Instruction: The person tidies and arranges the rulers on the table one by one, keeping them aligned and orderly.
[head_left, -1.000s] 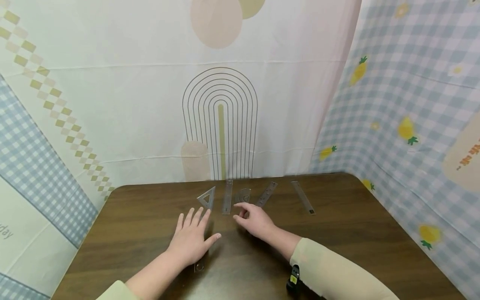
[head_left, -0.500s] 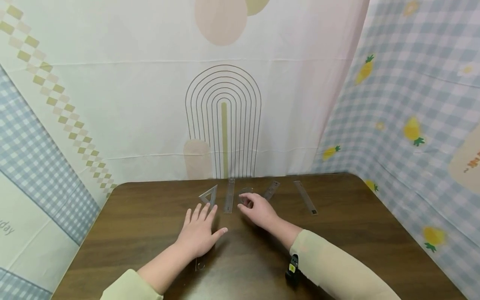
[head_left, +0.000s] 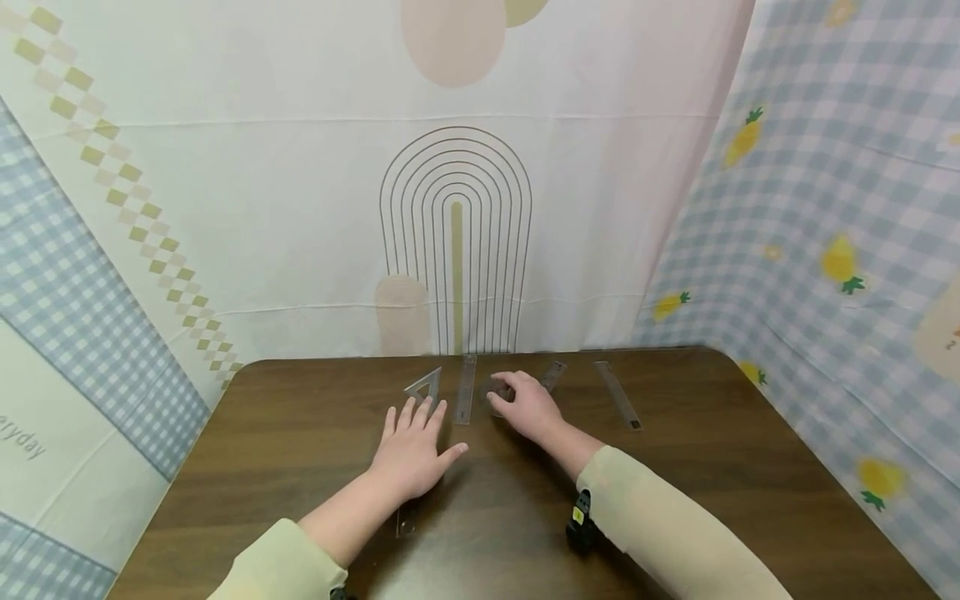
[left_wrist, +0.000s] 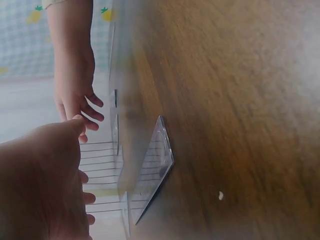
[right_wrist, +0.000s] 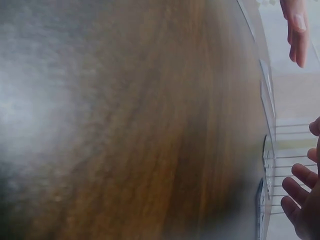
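In the head view my left hand [head_left: 412, 450] is spread flat, palm down, above the table, its fingertips at the near end of a clear triangular set square [head_left: 427, 386]. Under that hand lies another clear piece [head_left: 406, 525], mostly hidden; the left wrist view shows a clear triangle [left_wrist: 159, 162] below the hand. My right hand [head_left: 529, 408], fingers loosely bent and thumb apart from them, is over a clear protractor [head_left: 489, 388], partly covering it. Nothing shows between its fingers in the right wrist view, where the fingers [right_wrist: 295, 192] hang apart.
A clear straight ruler [head_left: 466, 392] lies between the hands. Another ruler [head_left: 555, 375] pokes out behind the right hand, and a third ruler [head_left: 618, 396] lies slanted farther right. The brown table [head_left: 712, 500] ends at a white patterned curtain [head_left: 315, 208].
Both hands have moved forward and slightly right. The right hand now covers more of the protractor. The view has shifted a little, and the rulers and set square appear in place.
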